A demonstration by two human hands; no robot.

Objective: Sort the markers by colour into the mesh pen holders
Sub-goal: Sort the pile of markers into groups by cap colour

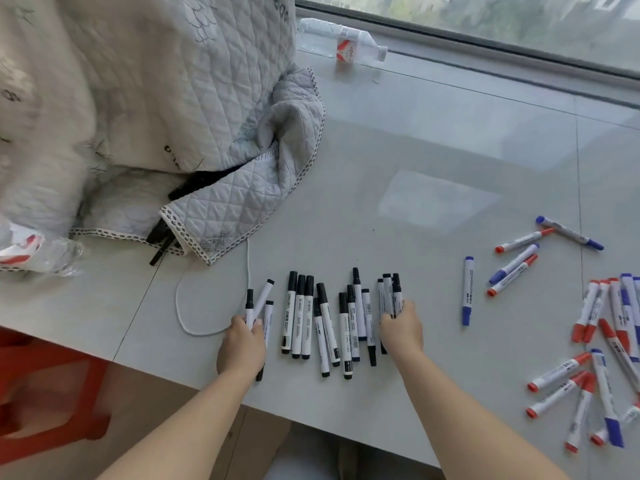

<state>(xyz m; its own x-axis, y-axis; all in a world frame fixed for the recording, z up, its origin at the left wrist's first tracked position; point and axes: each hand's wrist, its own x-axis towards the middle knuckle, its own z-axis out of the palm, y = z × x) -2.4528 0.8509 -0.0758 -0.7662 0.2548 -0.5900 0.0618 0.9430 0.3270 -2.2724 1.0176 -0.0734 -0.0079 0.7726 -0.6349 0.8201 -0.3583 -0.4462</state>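
Hands (322,337) gripping black markers (325,323), table (415,202)

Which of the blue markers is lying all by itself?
The blue marker lying nearly upright between the black row and the red-and-blue scatter. Nothing touches it; the other blue ones lie against or among red markers further right.

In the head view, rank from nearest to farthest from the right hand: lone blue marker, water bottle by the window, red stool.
From the right hand:
1. Lone blue marker, just to its right.
2. Red stool, far left, below the table edge.
3. Water bottle, at the window ledge.
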